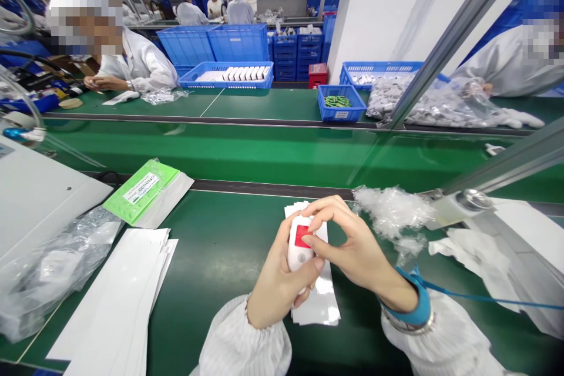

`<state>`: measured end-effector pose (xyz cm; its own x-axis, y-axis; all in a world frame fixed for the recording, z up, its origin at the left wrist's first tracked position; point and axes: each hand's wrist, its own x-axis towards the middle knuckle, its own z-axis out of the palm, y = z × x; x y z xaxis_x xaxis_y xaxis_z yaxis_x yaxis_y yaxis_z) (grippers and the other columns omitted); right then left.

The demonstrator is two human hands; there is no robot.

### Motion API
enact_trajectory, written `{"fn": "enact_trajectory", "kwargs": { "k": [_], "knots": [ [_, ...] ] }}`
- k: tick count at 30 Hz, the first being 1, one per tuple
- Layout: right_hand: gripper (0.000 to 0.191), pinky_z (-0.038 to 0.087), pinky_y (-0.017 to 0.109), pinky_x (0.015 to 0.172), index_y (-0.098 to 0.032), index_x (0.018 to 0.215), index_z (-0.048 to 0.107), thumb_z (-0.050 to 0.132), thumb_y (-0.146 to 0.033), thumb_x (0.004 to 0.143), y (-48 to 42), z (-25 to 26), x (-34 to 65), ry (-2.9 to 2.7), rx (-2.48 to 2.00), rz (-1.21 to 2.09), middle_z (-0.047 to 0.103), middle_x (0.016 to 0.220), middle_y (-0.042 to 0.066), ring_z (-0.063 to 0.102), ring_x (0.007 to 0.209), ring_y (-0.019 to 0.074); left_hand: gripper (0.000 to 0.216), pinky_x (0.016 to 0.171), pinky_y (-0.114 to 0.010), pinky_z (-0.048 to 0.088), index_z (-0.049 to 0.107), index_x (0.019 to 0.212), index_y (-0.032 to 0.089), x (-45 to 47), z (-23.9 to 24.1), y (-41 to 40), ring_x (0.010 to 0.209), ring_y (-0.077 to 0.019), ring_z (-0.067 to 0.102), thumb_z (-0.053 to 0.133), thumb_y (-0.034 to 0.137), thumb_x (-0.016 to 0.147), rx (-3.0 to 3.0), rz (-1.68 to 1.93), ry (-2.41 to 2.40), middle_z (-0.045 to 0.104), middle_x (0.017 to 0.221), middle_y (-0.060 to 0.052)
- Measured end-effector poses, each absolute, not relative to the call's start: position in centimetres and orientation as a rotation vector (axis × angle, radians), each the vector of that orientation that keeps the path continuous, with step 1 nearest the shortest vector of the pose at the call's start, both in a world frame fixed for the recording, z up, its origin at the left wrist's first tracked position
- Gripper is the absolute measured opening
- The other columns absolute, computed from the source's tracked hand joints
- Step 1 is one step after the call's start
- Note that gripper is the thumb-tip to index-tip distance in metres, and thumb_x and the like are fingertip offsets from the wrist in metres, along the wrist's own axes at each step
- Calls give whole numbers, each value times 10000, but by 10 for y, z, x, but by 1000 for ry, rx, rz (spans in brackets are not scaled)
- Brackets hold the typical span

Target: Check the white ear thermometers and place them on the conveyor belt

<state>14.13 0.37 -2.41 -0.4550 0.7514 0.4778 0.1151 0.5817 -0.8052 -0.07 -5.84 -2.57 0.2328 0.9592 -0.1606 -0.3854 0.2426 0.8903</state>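
My left hand (279,273) is wrapped round a small white handheld device (298,257), holding it upright above the bench. A red film (302,235) covers the window on the device's upper front, and a round grey button sits below it. Thumb and fingertips of my right hand (352,247) pinch at the right edge of the red film; whether the edge is lifted I cannot tell. A blue wrist strap (412,299) circles my right wrist. Under both hands lies a stack of white glossy sheets (326,299), partly hidden by them.
White sheets (118,288), a green packet (143,191) and clear plastic bags (61,264) lie left. Crumpled clear film (394,211) and a metal-capped bottle (462,208) stand right. Beyond the green conveyor (264,155), people work among blue bins (341,113). A metal post (458,41) slants on the right.
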Motion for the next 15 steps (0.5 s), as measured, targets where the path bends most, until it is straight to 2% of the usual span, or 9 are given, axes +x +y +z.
{"fn": "enact_trajectory", "kwargs": {
  "k": [3,7,8,10,12,13,15],
  "knots": [
    [196,427,346,914,-251,884,545,690,-142,809,5,-28,141,-1799,-801,983,595,1060,5,545,1029,173,507,291,-99,275,334,1369,244,-2,-30,-57,385,-22,372,568,338,929,789,1129,759,536,718,39],
    [149,442,338,933,-272,944,564,663,-217,847,7,-31,139,-1562,-833,1159,591,1068,4,553,1060,168,425,284,-102,267,375,1344,266,0,-32,-58,442,-35,444,525,322,950,747,1184,748,549,881,-5],
    [192,446,339,942,-283,1006,572,668,-236,847,7,-30,138,-1541,-834,1217,597,1116,8,552,1087,172,427,286,-101,269,374,1346,265,0,-31,-58,440,-34,443,524,318,950,744,1186,742,551,879,-5],
    [402,474,339,928,-301,1168,546,716,-261,806,5,-27,136,-1563,-828,1370,589,1235,21,557,1114,182,451,289,-102,278,359,1366,252,1,-31,-60,410,-29,416,523,327,952,757,1183,720,551,809,10],
    [585,528,317,830,-296,1266,499,766,-262,747,3,-23,133,-1598,-813,1518,605,1253,35,609,1022,180,483,293,-101,287,328,1393,237,1,-30,-62,368,-27,370,514,336,958,785,1169,694,517,680,46],
    [605,546,296,756,-286,1264,503,780,-259,727,2,-21,131,-1605,-814,1556,635,1208,34,636,932,168,493,293,-100,287,319,1398,235,1,-30,-62,355,-26,355,516,335,957,793,1161,687,504,648,56],
    [511,537,248,589,-263,1180,557,781,-266,721,2,-18,128,-1598,-839,1566,689,1078,19,640,695,122,486,293,-101,287,342,1373,244,1,-29,-63,361,-25,373,544,314,935,790,1152,685,535,693,42]
  ]
}}
